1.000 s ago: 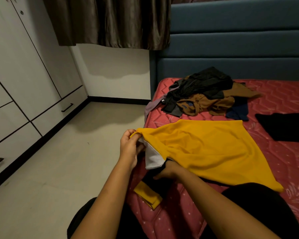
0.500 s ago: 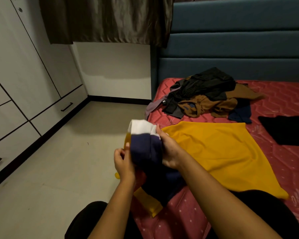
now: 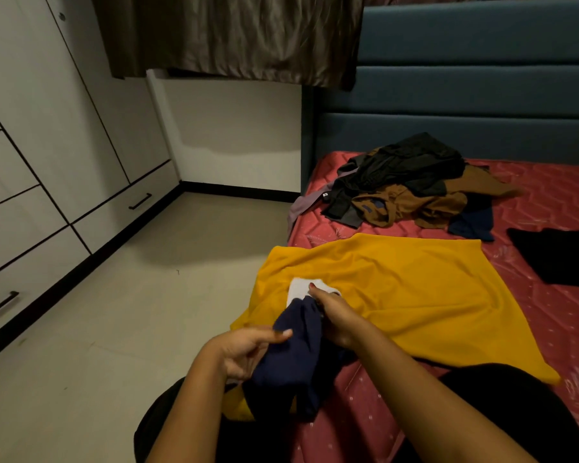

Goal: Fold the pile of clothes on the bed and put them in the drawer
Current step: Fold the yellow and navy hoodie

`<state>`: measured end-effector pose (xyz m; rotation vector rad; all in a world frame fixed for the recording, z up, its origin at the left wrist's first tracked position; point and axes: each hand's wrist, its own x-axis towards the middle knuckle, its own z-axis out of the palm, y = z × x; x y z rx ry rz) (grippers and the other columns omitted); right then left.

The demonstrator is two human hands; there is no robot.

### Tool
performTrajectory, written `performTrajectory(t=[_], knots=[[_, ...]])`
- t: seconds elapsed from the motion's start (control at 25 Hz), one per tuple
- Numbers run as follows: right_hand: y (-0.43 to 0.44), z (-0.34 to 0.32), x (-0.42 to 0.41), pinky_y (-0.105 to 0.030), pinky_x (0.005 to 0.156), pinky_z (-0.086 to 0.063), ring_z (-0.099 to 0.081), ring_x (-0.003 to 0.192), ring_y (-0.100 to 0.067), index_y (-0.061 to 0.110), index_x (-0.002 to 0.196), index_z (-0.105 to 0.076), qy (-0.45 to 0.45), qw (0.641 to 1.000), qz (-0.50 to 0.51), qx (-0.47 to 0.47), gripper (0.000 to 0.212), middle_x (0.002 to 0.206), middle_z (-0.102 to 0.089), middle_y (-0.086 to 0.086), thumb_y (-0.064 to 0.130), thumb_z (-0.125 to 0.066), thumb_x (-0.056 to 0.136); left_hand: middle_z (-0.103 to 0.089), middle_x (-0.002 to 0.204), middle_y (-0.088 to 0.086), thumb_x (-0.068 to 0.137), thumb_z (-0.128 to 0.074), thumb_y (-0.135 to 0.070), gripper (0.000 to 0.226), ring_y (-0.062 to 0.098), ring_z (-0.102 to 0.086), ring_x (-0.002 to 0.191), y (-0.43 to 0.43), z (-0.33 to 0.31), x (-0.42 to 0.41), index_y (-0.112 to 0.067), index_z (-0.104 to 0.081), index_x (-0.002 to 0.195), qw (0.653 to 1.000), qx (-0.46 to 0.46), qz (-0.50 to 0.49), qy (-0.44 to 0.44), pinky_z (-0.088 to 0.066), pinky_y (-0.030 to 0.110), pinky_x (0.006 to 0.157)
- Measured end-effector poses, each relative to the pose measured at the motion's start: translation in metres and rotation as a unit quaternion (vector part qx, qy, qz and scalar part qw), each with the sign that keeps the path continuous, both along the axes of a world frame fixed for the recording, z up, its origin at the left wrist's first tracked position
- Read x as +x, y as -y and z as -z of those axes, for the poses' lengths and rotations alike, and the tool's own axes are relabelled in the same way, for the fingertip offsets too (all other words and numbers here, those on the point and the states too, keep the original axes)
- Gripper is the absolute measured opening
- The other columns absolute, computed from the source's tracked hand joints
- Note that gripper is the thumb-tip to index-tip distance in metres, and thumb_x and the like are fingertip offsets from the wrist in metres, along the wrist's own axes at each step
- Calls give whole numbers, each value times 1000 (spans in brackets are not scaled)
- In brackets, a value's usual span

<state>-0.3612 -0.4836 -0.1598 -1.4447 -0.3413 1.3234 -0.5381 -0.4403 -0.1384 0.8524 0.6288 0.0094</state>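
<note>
While the yellow shirt (image 3: 415, 295) lies spread on the near left part of the bed (image 3: 549, 195), both hands work at its navy sleeve (image 3: 295, 359), which hangs bunched over the bed's left edge. The left hand (image 3: 244, 352) pinches the navy cloth between its thumb and curled fingers. The right hand (image 3: 336, 320) grips the upper end of the same sleeve, with one finger lying on the white band (image 3: 298, 289) where sleeve meets body.

The step in hand looks like the first fold of this shirt: bringing the sleeve in over the yellow body. The next move probably calls for carrying the sleeve rightward, laying it flat on the yellow cloth and smoothing it before the body is folded.

Counted, there is one yellow shirt being folded and one black garment (image 3: 565, 255) lying flat by itself at the right. One unsorted pile (image 3: 405, 182) sits far on the bed, below the headboard. It holds black, brown, navy and greyish pieces, but how many I cannot tell. On the cabinet at the left, across the floor (image 3: 147, 312), two drawer fronts with dark handles show, one far (image 3: 114, 212) and one near (image 3: 14, 295), both closed. Most of the task seems to lie ahead.
</note>
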Motion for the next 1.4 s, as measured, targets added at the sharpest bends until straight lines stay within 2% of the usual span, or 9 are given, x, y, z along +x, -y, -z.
performTrajectory(t=[0.12,0.28,0.32,0.52,0.72,0.84,0.96,1.12,1.4], knots=[[25,-1,-2,-38,83,-48,-63,92,-28,11,100,-55,180,935,-243,-183,36,96,-63,-10,45,-44,98,-72,95,20,21,-100,-20,80,29,-72,79,-1,-16,-2,2,-74,93,993,-7,-83,88,-59,34,62],[36,-21,-8,-36,96,-45,-52,124,-31,14,126,-52,630,674,-306,-234,39,134,-53,-8,33,-56,92,-72,94,15,41,-99,-25,59,25,-72,85,3,-48,-3,-4,-76,91,983,46,-48,171,-59,34,70],[38,-25,-9,-35,99,-43,-46,128,-31,15,135,-44,643,663,-323,-207,46,140,-46,-7,29,-57,93,-71,102,14,65,-89,-26,44,23,-70,95,3,-56,-3,-4,-74,100,972,46,3,231,-57,33,79],[44,1,-14,-25,87,-36,-50,113,-19,8,137,-48,269,838,-443,-169,36,142,-48,-13,15,-43,101,-74,84,11,57,-90,-31,38,20,-73,75,1,-70,1,-6,-78,82,977,62,-131,157,-59,30,59],[55,32,6,-13,58,-45,-59,60,-3,16,81,-57,91,956,-254,-114,24,65,-65,5,19,-42,100,-72,93,9,99,-46,-38,34,20,-70,81,-38,-44,32,-8,-60,108,971,94,-218,-40,-57,33,68],[48,47,29,-28,71,-48,-59,73,-16,14,101,-59,138,963,-223,-64,30,83,-62,-8,40,-66,88,-71,82,7,98,-47,-40,37,11,-67,58,-81,-46,50,-6,-58,93,947,-16,-320,36,-55,20,55],[36,54,46,-27,53,-39,-46,56,-11,21,108,-53,300,932,-196,-60,31,67,-49,-4,6,-68,84,-54,133,12,97,-45,-49,52,23,-60,114,-112,-36,77,-1,-55,116,904,-36,-411,113,-46,30,100],[22,64,56,-23,53,-34,-44,60,-13,26,96,-51,430,860,-270,-55,29,70,-50,-3,3,-62,81,-58,102,4,87,-62,-36,36,18,-57,93,-99,36,93,-15,-58,116,941,239,-173,-164,-47,26,70],[2,74,65,-25,84,-45,-61,102,-18,15,94,-71,451,843,-293,5,35,108,-69,-8,-9,-46,87,-27,150,6,85,-65,-45,54,35,-24,136,-66,100,92,-38,-47,135,694,625,236,-268,-29,47,110]])
